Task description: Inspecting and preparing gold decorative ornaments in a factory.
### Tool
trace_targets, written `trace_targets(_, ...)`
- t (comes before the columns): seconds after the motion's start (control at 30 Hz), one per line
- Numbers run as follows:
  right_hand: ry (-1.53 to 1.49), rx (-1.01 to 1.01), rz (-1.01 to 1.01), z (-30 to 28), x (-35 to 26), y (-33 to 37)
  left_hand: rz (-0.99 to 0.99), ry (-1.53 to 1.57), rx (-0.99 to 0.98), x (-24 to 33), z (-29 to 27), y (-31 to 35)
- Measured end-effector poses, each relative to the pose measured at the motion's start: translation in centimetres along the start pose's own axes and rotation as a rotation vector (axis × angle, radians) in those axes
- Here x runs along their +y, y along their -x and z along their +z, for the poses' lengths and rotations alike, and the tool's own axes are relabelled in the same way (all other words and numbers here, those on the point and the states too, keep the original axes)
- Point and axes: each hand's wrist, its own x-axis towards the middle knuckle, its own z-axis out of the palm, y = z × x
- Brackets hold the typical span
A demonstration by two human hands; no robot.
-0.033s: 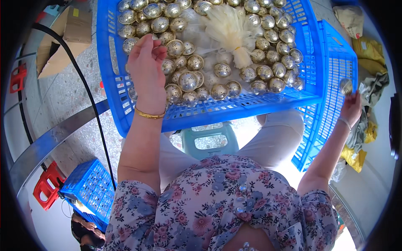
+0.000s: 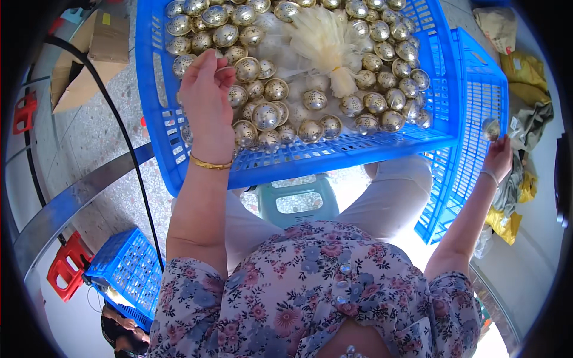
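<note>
Many gold-coloured perforated metal balls, each with a rim around its middle, lie in a large blue plastic crate before me. My left hand is over the crate's left part, fingers curled and tips pinched at the balls. What the pinch holds, if anything, is hidden. Far to the right, my right hand grips a perforated metal ball between its fingertips, by the rim of a second blue crate. A bundle of cream netting, gathered at one end, lies among the balls.
A teal stool stands beneath the crate, between my knees. On the left are a black cable, a metal bar, an open cardboard box, red stools and another blue crate. Yellow bags lie at the right.
My right hand has come slightly nearer with the metal ball in its fingertips. The left hand keeps its place over the balls.
</note>
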Motion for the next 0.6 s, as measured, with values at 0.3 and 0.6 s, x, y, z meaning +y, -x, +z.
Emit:
trace_targets(0.3,0.380,0.125,-0.061,1.8,2.5,0.8,-0.141,-0.065,-0.099,-0.5,-0.1,0.0)
trace_targets(0.6,0.704,-1.201,-0.398,25.3,14.1,16.0,-0.144,-0.080,-0.115,-0.2,0.0,0.2)
